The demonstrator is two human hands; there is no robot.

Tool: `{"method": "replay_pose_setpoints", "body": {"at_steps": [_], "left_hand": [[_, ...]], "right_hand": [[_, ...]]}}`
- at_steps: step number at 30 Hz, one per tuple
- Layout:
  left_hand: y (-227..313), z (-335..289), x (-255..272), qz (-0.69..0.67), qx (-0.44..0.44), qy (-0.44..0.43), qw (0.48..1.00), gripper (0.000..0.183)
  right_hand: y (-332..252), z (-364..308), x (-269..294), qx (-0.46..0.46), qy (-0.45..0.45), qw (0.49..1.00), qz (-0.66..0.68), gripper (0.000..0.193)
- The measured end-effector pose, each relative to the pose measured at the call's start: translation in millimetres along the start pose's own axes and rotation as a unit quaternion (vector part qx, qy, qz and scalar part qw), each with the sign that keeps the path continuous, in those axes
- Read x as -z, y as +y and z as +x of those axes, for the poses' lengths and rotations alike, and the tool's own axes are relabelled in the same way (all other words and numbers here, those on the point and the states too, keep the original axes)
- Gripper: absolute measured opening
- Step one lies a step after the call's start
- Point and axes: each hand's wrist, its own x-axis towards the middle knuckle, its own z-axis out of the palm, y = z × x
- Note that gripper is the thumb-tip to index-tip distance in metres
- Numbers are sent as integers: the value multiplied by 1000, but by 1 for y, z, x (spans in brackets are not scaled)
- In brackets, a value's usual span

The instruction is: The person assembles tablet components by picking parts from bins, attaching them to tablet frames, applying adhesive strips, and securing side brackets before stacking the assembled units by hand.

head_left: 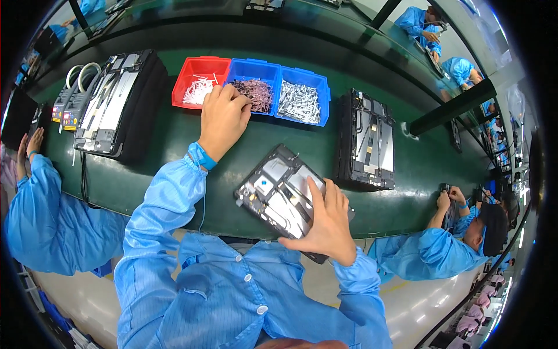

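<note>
My left hand (224, 123) reaches over the near edge of the middle blue bin (256, 62), which holds small pinkish-brown pieces (260, 96). Its thumb and fingers are pinched together; whatever is between them is too small to make out. A tablet-like device (273, 185) with its inner parts exposed, dark-framed with silver panels and black ribbon cables, lies at a slant in front of me. My right hand (326, 221) grips its right side, thumb toward the near edge and fingers across the top.
Left of the middle bin is a red bin (180, 81) of white pieces; right, a blue bin (327, 96) of silvery-white pieces. Stacks of similar devices stand left (116, 104) and right (372, 139) on the green table (232, 209). Grey-yellow boxes (71, 110) sit far left. Co-workers flank me.
</note>
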Motion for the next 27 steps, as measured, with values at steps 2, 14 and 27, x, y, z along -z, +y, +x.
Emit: {"method": "replay_pose_setpoints", "body": {"at_steps": [2, 14, 27], "left_hand": [[3, 3, 0, -11, -1, 18, 1000, 11], [-8, -5, 7, -128, 54, 106, 985, 8], [48, -138, 77, -556, 362, -101, 741, 12]], "right_hand": [[-7, 5, -7, -24, 8, 1000, 0, 126], [27, 11, -9, -74, 63, 995, 29, 56], [-2, 0, -34, -133, 2, 979, 155, 63]]}}
